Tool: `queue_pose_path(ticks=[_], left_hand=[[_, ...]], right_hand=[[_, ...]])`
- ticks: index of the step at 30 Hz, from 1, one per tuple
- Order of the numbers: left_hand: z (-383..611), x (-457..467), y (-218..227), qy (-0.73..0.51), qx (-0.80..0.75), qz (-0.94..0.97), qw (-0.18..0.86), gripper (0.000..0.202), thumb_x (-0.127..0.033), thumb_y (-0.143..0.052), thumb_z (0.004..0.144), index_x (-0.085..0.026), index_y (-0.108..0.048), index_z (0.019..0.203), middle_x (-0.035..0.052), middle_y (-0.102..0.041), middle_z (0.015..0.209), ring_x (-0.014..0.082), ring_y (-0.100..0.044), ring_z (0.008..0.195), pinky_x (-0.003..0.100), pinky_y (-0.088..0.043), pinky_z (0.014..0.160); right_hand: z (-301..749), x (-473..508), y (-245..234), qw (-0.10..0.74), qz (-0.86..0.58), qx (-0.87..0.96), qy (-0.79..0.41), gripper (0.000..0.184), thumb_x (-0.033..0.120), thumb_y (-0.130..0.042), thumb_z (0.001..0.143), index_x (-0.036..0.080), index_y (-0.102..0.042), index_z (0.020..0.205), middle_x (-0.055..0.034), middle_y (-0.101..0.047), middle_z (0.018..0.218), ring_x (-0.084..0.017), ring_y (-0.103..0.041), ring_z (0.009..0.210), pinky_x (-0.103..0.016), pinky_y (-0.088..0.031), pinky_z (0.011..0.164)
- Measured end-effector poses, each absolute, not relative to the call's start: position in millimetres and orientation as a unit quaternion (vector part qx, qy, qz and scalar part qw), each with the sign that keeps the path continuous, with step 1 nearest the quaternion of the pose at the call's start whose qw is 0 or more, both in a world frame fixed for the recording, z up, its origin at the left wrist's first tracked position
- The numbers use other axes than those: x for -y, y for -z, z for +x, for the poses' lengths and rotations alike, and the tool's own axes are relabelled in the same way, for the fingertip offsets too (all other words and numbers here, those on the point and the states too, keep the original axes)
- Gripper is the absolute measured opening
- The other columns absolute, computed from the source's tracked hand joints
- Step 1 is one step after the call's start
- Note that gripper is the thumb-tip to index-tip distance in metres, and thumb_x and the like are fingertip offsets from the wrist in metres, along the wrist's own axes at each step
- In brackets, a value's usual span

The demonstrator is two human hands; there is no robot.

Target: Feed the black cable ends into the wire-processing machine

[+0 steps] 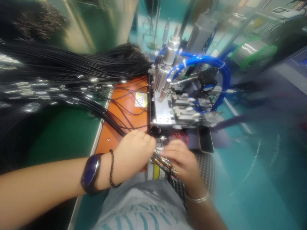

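Observation:
My left hand (136,156), with a dark band at the wrist, is closed around a bundle of thin black cables (115,124). The bundle runs in from the left across an orange machine plate (129,83). Out of the fist come the cables' ends, fanned into fine coloured wires (165,163). Around these ends my right hand (184,161) curls its fingers, with the thumb side hidden. Just beneath the wires is a white container (155,172) with a yellow label, close to my lap.
A machine with metal cylinders (171,51) and blue air hoses (203,60) stands beyond my hands. Many more black cables (72,64) with shiny ends lie at the left. A phone-like dark slab (205,139) is right of the machine; a green-rimmed spool (254,52) sits farther back.

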State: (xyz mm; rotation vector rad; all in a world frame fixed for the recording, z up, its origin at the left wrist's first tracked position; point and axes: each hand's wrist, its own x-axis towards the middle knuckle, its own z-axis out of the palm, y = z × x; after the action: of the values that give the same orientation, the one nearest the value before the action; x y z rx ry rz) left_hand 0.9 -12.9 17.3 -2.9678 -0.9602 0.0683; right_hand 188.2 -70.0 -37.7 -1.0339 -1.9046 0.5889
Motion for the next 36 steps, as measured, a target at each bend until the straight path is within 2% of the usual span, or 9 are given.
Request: queue_pose_path(ticks=[7,11,14,17,20,23,28,32,36], left_hand=[[-3.1,5.8,-13.6,-0.029,0.331,-0.943,0.031,0.014,-0.011,-0.053,0.075,-0.013,-0.058,0.088,0.0133,-0.064,0.095,0.0271,-0.06,0.085,0.039,-0.047,0.072],[-4.3,6.8,-16.6,-0.029,0.343,-0.938,0.031,0.017,-0.008,-0.049,0.077,-0.014,-0.057,0.09,0.011,-0.062,0.09,0.0259,-0.06,0.081,0.038,-0.047,0.069],[-4.8,11.9,-23.4,-0.017,0.358,-0.933,0.033,0.022,-0.003,-0.047,0.075,-0.013,-0.055,0.093,0.012,-0.061,0.095,0.0252,-0.061,0.084,0.035,-0.048,0.066],[-6.1,16.0,-28.1,-0.011,0.362,-0.931,0.032,0.018,-0.001,-0.048,0.072,-0.014,-0.053,0.083,0.0077,-0.06,0.081,0.0232,-0.061,0.071,0.033,-0.047,0.055],[-7.7,15.7,-27.5,0.012,0.349,-0.936,0.05,0.015,-0.002,-0.05,0.069,-0.017,-0.049,0.074,0.0022,-0.054,0.066,0.0219,-0.058,0.059,0.032,-0.044,0.048],[-9.0,12.6,-23.7,0.059,0.326,-0.94,0.077,0.017,-0.002,-0.051,0.068,-0.018,-0.046,0.071,0.0001,-0.051,0.063,0.0204,-0.056,0.055,0.032,-0.043,0.045],[-10.3,8.9,-17.6,0.122,0.288,-0.946,0.086,0.014,-0.003,-0.049,0.074,-0.017,-0.048,0.076,0.0009,-0.055,0.067,0.0185,-0.056,0.055,0.031,-0.044,0.045],[-10.3,8.6,-15.7,0.105,0.273,-0.953,0.076,0.01,-0.006,-0.049,0.077,-0.016,-0.05,0.075,0.007,-0.061,0.079,0.0222,-0.062,0.07,0.033,-0.05,0.054],[-8.5,9.3,-15.4,0.119,0.239,-0.962,0.058,0.007,-0.011,-0.049,0.077,-0.014,-0.055,0.08,0.0137,-0.064,0.098,0.0284,-0.062,0.093,0.04,-0.053,0.071]], right_hand=[[185.7,66.7,36.9,0.417,-0.417,0.769,-0.247,0.031,0.017,-0.053,0.088,0.028,-0.063,0.115,-0.0045,-0.068,0.1,-0.021,-0.056,0.095,-0.04,-0.047,0.085],[185.4,63.2,43.7,0.45,-0.468,0.723,-0.237,0.03,0.011,-0.054,0.086,0.029,-0.066,0.107,-0.0029,-0.069,0.095,-0.02,-0.057,0.091,-0.039,-0.046,0.083],[183.0,61.7,47.3,0.496,-0.519,0.657,-0.23,0.025,0.011,-0.058,0.084,0.029,-0.068,0.099,-0.0025,-0.069,0.089,-0.02,-0.058,0.086,-0.038,-0.047,0.08],[181.3,61.7,49.2,0.529,-0.51,0.63,-0.252,0.023,0.011,-0.061,0.082,0.029,-0.069,0.095,-0.0015,-0.068,0.086,-0.019,-0.058,0.086,-0.037,-0.046,0.08],[181.6,62.6,50.1,0.535,-0.484,0.612,-0.323,0.029,0.013,-0.062,0.082,0.032,-0.065,0.104,-0.0008,-0.067,0.089,-0.019,-0.059,0.087,-0.036,-0.047,0.079],[181.3,62.7,47.1,0.513,-0.466,0.624,-0.36,0.033,0.021,-0.064,0.081,0.032,-0.061,0.113,-0.002,-0.066,0.094,-0.02,-0.058,0.09,-0.037,-0.046,0.081],[170.2,58.3,38.4,0.507,-0.413,0.668,-0.355,0.021,0.03,-0.06,0.084,0.029,-0.067,0.104,-0.0038,-0.067,0.095,-0.021,-0.056,0.09,-0.038,-0.046,0.08],[161.9,53.4,40.7,0.532,-0.488,0.61,-0.326,0.012,0.02,-0.061,0.083,0.027,-0.069,0.09,-0.0015,-0.067,0.085,-0.018,-0.058,0.085,-0.033,-0.047,0.077],[165.5,52.6,41.8,0.517,-0.531,0.573,-0.349,0.02,0.018,-0.055,0.087,0.027,-0.068,0.1,-0.0028,-0.067,0.099,-0.018,-0.06,0.094,-0.033,-0.047,0.085]])
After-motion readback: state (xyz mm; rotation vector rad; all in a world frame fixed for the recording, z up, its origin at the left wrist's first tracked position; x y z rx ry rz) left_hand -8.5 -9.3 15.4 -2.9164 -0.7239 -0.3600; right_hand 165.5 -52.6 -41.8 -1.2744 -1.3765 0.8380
